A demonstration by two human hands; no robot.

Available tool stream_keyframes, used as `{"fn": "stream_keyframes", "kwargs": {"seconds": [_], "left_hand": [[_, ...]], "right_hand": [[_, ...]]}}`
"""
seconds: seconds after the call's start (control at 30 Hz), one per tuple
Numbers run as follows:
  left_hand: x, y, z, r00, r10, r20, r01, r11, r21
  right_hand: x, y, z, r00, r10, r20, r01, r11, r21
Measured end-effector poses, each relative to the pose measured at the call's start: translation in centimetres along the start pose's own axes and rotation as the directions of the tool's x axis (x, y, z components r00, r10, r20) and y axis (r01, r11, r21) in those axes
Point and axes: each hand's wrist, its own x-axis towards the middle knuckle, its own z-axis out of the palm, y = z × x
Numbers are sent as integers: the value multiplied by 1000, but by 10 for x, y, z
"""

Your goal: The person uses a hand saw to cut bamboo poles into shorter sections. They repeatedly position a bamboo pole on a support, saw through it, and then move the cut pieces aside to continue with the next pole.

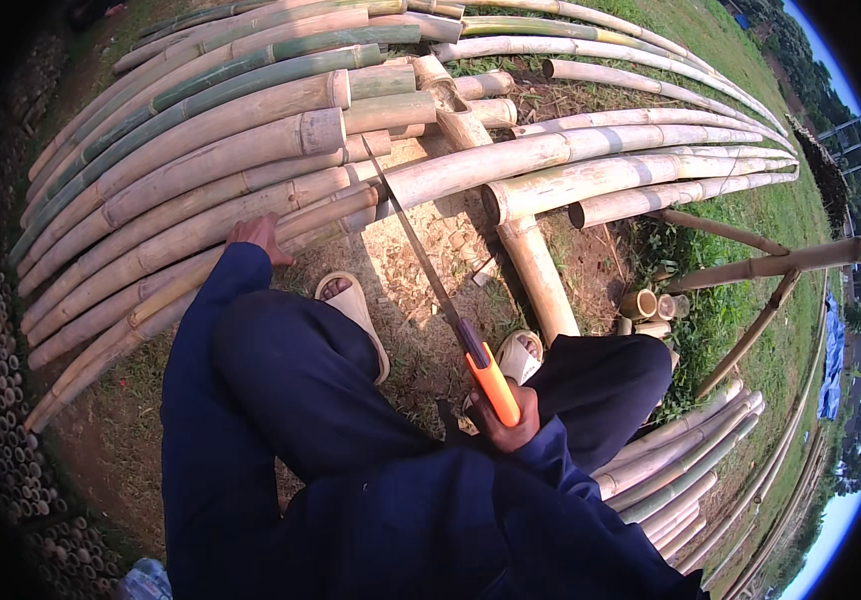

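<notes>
My right hand (512,422) is wrapped round the orange handle of a hand saw (430,262). The saw's long, narrow blade points up and to the left, its tip among the bamboo ends. Beside the blade's upper part lies a long pale bamboo pole (550,152). Whether the blade touches it or has cut into it, I cannot tell. My left hand (258,238) is closed over a thinner bamboo pole (325,212) at the near side of the left-hand row. Some of its fingers are hidden behind the pole.
Many bamboo poles (220,150) lie side by side at the left. A thick crosswise bamboo (538,280) supports poles at the right. Sandalled feet (352,315) stand on sawdust-strewn ground. Short bamboo offcuts (640,304), a bamboo frame (780,262) and another stack (675,460) are at the right.
</notes>
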Motion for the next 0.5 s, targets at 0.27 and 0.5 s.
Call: {"fn": "stream_keyframes", "kwargs": {"seconds": [0.27, 0.5], "left_hand": [[-8, -8, 9, 971, 77, -228, -97, 992, -76], [-62, -29, 44, 885, 193, -424, -235, 971, -50]], "right_hand": [[29, 15, 8, 993, 115, 15, -115, 991, 66], [45, 24, 4, 982, 186, -15, -184, 976, 115]]}}
